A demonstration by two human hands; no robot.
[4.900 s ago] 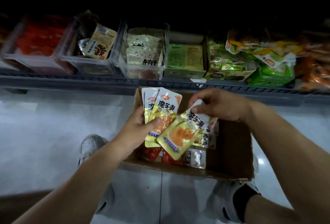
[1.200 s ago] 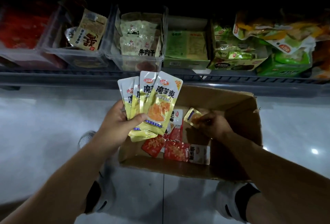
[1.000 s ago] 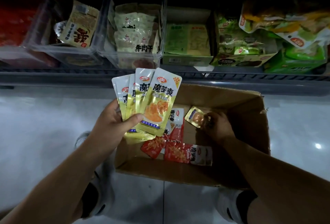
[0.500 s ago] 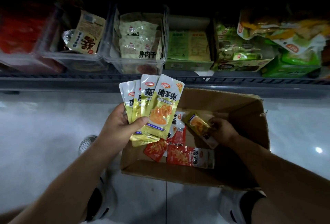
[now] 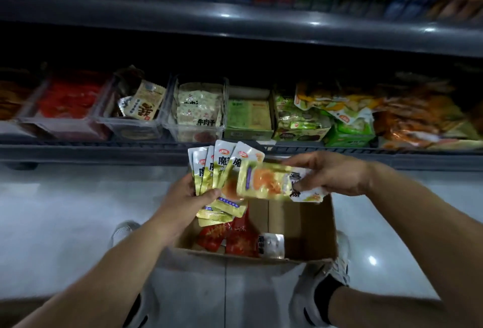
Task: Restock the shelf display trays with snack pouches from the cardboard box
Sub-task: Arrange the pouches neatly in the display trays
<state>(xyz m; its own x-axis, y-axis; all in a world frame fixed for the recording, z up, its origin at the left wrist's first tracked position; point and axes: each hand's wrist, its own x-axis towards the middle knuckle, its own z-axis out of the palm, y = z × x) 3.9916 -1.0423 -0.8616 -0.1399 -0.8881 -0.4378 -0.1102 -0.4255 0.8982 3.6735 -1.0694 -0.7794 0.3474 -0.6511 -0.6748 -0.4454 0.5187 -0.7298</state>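
My left hand (image 5: 183, 197) grips a fan of several yellow snack pouches (image 5: 222, 163) above the cardboard box (image 5: 311, 225) on the floor. My right hand (image 5: 332, 173) pinches one more yellow pouch (image 5: 264, 181) by its end and holds it sideways against the fan. Red pouches (image 5: 235, 238) and a white-ended one lie at the bottom of the box. On the lowest shelf stand clear display trays: one with red packs (image 5: 68, 97), one with a beige pack (image 5: 141, 103), one with pale green packs (image 5: 198, 105).
A green carton (image 5: 248, 116) and loose green and orange bags (image 5: 366, 110) fill the shelf to the right of the trays. An upper shelf (image 5: 235, 16) of boxed goods hangs overhead. My shoes (image 5: 321, 299) stand on the glossy floor either side of the box.
My right hand lifted a yellow pouch out of the box and brought it left up to the fan in my left hand. The view tilted up, showing the upper shelf.
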